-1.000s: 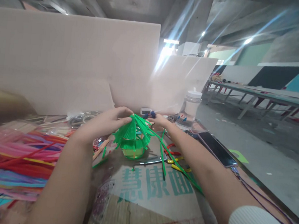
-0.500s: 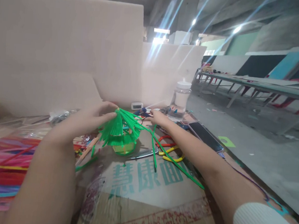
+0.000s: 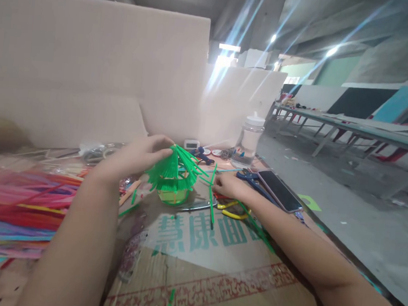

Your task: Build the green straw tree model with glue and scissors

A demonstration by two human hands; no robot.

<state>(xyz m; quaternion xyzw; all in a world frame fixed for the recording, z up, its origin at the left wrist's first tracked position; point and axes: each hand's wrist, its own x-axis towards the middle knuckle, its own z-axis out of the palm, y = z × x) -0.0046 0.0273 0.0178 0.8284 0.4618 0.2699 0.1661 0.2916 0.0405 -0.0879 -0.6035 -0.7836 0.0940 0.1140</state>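
Note:
My left hand pinches the peak of a small hut-shaped model, its cone roof made of green fuzzy pipe cleaners over a pale yellow-green base. The model stands on the cardboard. To its right my right hand has its fingers drawn together, low over the work surface; what they hold, if anything, I cannot make out. A short green pipe cleaner lies by its fingertips. A longer green strand runs out from under the right forearm. Yellow tool handles lie just below this hand, beside a slim metal tool.
Bundles of coloured pipe cleaners spread at the left. A clear bottle, a phone and blue-handled pliers sit at the right. Behind stand a small white display and tall pale boards.
My right hand has come back toward me and down from the far side, its fingers drawing together. The left hand keeps its pinch on the roof peak. The whole view has shifted slightly.

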